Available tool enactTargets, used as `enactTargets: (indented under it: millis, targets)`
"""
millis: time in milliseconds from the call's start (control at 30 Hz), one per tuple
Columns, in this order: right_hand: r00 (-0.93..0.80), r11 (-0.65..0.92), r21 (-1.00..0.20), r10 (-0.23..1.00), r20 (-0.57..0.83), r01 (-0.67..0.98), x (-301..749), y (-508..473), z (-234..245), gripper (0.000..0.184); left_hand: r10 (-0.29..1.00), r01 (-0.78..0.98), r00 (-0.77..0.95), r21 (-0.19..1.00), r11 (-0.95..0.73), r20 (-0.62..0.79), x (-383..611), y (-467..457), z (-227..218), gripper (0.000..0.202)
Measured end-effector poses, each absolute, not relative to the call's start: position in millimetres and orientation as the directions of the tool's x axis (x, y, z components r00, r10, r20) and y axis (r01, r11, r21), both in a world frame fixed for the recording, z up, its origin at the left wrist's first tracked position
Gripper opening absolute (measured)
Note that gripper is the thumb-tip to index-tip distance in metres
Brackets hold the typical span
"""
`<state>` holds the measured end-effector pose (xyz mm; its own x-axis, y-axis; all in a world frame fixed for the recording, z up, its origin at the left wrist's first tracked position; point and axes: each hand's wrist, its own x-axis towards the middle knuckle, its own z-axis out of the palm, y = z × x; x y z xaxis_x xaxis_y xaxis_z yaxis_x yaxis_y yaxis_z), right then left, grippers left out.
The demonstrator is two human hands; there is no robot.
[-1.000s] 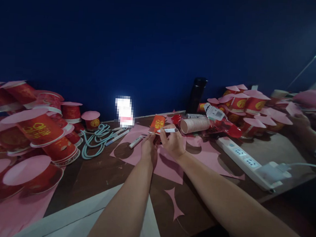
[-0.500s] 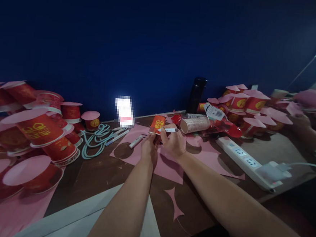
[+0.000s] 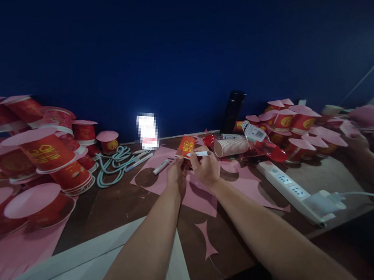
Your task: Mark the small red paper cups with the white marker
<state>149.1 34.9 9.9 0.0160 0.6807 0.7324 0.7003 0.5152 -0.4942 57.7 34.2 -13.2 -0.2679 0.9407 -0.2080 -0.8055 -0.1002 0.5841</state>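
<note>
Head view of a brown worktop before a dark blue wall. At its middle, above pink paper, the left hand has its grip closed on the lower edge of a small red cup. Yellow characters stand on the cup's side; they are too small to read with certainty. The right hand grips a white marker with a dark end, its other end by the cup's lower edge; contact cannot be told. A second marker lies on the paper; its print is illegible. At left, a larger-looking red cup shows bold yellow lettering among piled pink-topped cups. Right of the hands, a white label carries dark, unreadable print. Yellow round emblems mark the stacked cups beyond.
</note>
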Motion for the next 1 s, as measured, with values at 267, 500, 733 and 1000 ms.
enactTargets:
  millis: [267, 500, 733, 1000]
  targets:
    - [0.018, 0.52, -0.503, 0.683, 0.73, 0.69, 148.3, 34.7, 9.7, 0.02, 0.945, -0.806, -0.263, 0.583, -0.104, -0.195, 57.7, 33.0, -13.9, 0.006]
    - [0.014, 0.519, -0.479, 0.667, 0.745, 0.708, 148.0, 34.4, 9.9, 0.022, 0.941, -0.8, -0.27, 0.591, -0.102, -0.204, 57.9, 31.9, -12.0, 0.006]
    - [0.026, 0.52, -0.482, 0.661, 0.75, 0.706, 147.8, 35.1, 10.6, 0.018, 0.941, -0.802, -0.277, 0.586, -0.116, -0.193, 57.9, 31.8, -11.9, 0.006]
    - [0.032, 0.53, -0.485, 0.651, 0.758, 0.696, 148.9, 35.5, 10.2, 0.018, 0.946, -0.796, -0.276, 0.593, -0.124, -0.172, 57.1, 33.6, -14.9, 0.005]
